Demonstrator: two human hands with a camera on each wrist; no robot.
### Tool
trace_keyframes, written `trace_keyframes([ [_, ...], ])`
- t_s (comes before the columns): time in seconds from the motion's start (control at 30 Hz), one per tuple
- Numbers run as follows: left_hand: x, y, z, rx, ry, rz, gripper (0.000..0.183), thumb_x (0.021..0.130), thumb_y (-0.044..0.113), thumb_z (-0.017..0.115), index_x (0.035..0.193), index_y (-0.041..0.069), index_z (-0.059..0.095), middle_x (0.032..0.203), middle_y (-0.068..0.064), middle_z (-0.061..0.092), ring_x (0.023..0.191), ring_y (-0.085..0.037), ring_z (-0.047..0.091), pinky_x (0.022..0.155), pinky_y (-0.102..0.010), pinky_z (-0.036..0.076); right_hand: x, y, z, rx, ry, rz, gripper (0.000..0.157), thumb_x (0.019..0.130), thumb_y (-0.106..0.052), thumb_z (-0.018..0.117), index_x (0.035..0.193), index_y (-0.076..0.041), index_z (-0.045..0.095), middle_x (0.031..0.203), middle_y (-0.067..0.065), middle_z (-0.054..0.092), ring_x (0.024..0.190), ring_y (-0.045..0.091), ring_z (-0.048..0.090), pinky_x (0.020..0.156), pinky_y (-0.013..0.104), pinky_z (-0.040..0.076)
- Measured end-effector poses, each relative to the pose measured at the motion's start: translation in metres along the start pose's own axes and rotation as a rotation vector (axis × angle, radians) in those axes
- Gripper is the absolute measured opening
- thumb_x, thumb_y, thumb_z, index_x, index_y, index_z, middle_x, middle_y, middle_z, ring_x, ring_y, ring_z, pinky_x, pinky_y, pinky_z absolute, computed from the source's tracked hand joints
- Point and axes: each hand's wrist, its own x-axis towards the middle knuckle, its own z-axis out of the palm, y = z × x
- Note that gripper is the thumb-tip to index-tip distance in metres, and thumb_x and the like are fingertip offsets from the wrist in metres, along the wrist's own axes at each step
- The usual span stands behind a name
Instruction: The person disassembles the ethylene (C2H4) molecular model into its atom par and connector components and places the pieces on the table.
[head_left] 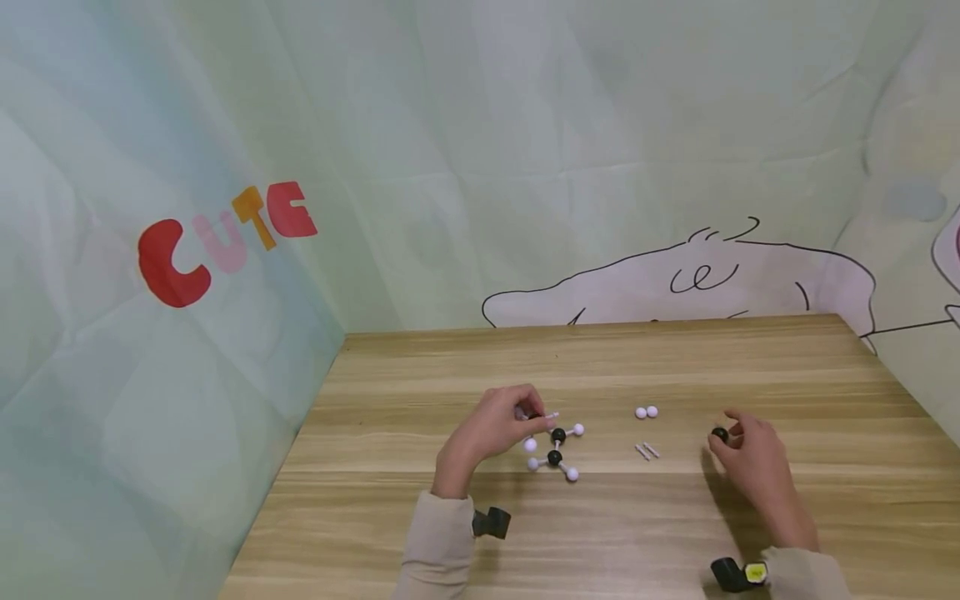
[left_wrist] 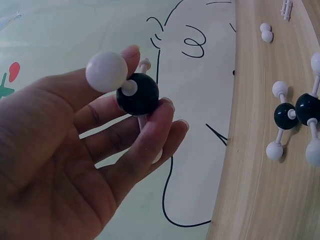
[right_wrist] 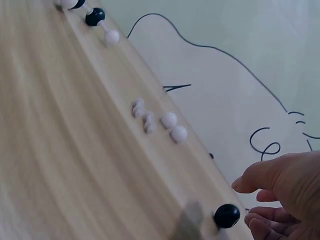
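A model (head_left: 554, 457) is joined, a piece (left_wrist: 137, 94) held by left hand (head_left: 491, 425); black ball (right_wrist: 226, 216), seemingly ungripped by parted right hand (head_left: 753, 458), is unattached.

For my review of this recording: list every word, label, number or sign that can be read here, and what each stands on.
"CUTE": colored letters on the left side of the backdrop.
Yellow label at the right wrist: too small to read.
Ball-and-stick model: no lettering visible.

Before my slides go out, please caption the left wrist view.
The left grip holds a black ball joined to a white ball.
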Motion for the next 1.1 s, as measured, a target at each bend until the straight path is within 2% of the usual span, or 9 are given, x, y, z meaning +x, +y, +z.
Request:
trace_keyframes([
  [0.2, -0.002, 0.001, 0.002, -0.020, 0.003, 0.015, 0.016, 0.090, 0.034, 0.065, 0.089, 0.019, 0.063, 0.083, 0.007, 0.062, 0.080, -0.016, 0.058, 0.067, -0.024, 0.045, 0.001, -0.013, -0.004, 0.007, 0.046, -0.004, 0.047, 0.085, -0.011, 0.065, 0.122, 0.013, 0.050, 0.096, 0.028, 0.057, 0.084, 0.037, 0.057, 0.066, 0.040, 0.042],
  [0.37, -0.002, 0.002, 0.004, -0.044, 0.002, 0.037, 0.015, 0.091, 0.035, 0.064, 0.089, 0.020, 0.063, 0.085, 0.008, 0.063, 0.079, -0.013, 0.057, 0.069, -0.024, 0.046, 0.003, -0.018, -0.002, 0.042, 0.084, -0.090, 0.044, 0.083, -0.009, 0.068, 0.119, 0.012, 0.054, 0.093, 0.026, 0.060, 0.080, 0.035, 0.061, 0.068, 0.041, 0.045],
  [0.47, -0.001, 0.002, 0.006, -0.064, -0.005, 0.046, 0.015, 0.092, 0.035, 0.063, 0.091, 0.020, 0.063, 0.086, 0.009, 0.063, 0.080, -0.011, 0.057, 0.071, -0.025, 0.047, 0.003, -0.030, -0.002, 0.071, 0.112, -0.152, 0.042, 0.082, -0.006, 0.070, 0.118, 0.011, 0.056, 0.092, 0.024, 0.061, 0.076, 0.031, 0.062, 0.065, 0.036, 0.047],
  [0.5, -0.001, 0.002, 0.006, -0.069, -0.007, 0.050, 0.015, 0.092, 0.035, 0.063, 0.091, 0.020, 0.063, 0.086, 0.009, 0.063, 0.080, -0.010, 0.057, 0.071, -0.025, 0.047, 0.000, -0.040, -0.004, 0.090, 0.115, -0.167, 0.042, 0.081, -0.004, 0.070, 0.118, 0.011, 0.057, 0.092, 0.025, 0.061, 0.075, 0.030, 0.062, 0.065, 0.034, 0.049],
  [0.6, 0.000, 0.003, 0.008, -0.089, -0.016, 0.069, 0.015, 0.091, 0.035, 0.063, 0.091, 0.020, 0.064, 0.085, 0.009, 0.063, 0.081, -0.007, 0.057, 0.072, -0.024, 0.047, -0.001, -0.056, -0.003, 0.138, 0.138, -0.214, 0.040, 0.080, -0.001, 0.070, 0.117, 0.008, 0.059, 0.092, 0.022, 0.062, 0.074, 0.021, 0.061, 0.062, 0.025, 0.050],
  [0.7, 0.000, 0.005, 0.009, -0.116, -0.033, 0.087, 0.016, 0.091, 0.034, 0.064, 0.091, 0.018, 0.064, 0.084, 0.009, 0.063, 0.080, -0.007, 0.057, 0.072, -0.024, 0.047, -0.004, -0.071, 0.001, 0.186, 0.143, -0.268, 0.038, 0.080, 0.000, 0.070, 0.117, 0.005, 0.060, 0.093, 0.018, 0.062, 0.074, 0.013, 0.059, 0.061, 0.020, 0.050],
  [0.9, 0.001, 0.008, 0.012, -0.181, -0.066, 0.096, 0.016, 0.090, 0.030, 0.066, 0.087, 0.015, 0.060, 0.080, 0.005, 0.063, 0.074, -0.008, 0.058, 0.069, -0.023, 0.047, -0.012, -0.100, 0.012, 0.240, 0.105, -0.389, 0.035, 0.082, -0.004, 0.071, 0.116, -0.002, 0.062, 0.093, 0.009, 0.063, 0.076, 0.005, 0.058, 0.061, 0.020, 0.050],
  [1.1, 0.000, 0.013, 0.015, -0.211, -0.105, 0.092, 0.023, 0.090, 0.032, 0.067, 0.089, 0.012, 0.056, 0.078, 0.003, 0.062, 0.071, -0.007, 0.057, 0.067, -0.023, 0.045, -0.018, -0.121, 0.020, 0.307, 0.014, -0.500, 0.028, 0.083, -0.007, 0.073, 0.110, -0.010, 0.066, 0.090, 0.003, 0.067, 0.074, 0.002, 0.058, 0.060, 0.021, 0.050],
])
